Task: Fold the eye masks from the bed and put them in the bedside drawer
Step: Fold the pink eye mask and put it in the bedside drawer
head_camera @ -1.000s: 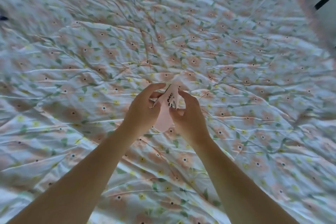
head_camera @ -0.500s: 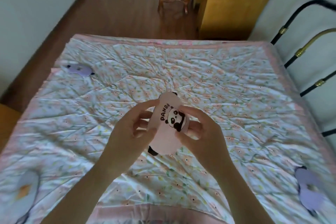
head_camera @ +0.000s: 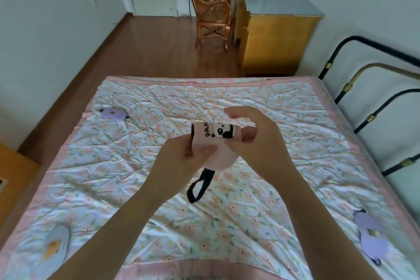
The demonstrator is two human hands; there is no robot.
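Currently holding pink panda eye mask [head_camera: 212, 143] mid-frame, above the floral quilt [head_camera: 261, 200]. Left hand [head_camera: 181, 157] pinching the mask's left edge, thumb on front, fingers curled behind. Right hand [head_camera: 254, 136] curled round the right end, thumb underneath, index arched over the top. Mask partly folded, black strap [head_camera: 200, 186] dangling in a loop below. Lower left: grey eye mask [head_camera: 56, 243] flat on quilt. Lower right: lilac eye mask [head_camera: 370, 236] flat near the edge. Upper left of quilt: another purple eye mask [head_camera: 112, 113]. Right edge: black and brass bed rail [head_camera: 372, 118]. Beyond the bed: wooden cabinet [head_camera: 275, 43], wicker chair [head_camera: 211, 11], white doors.
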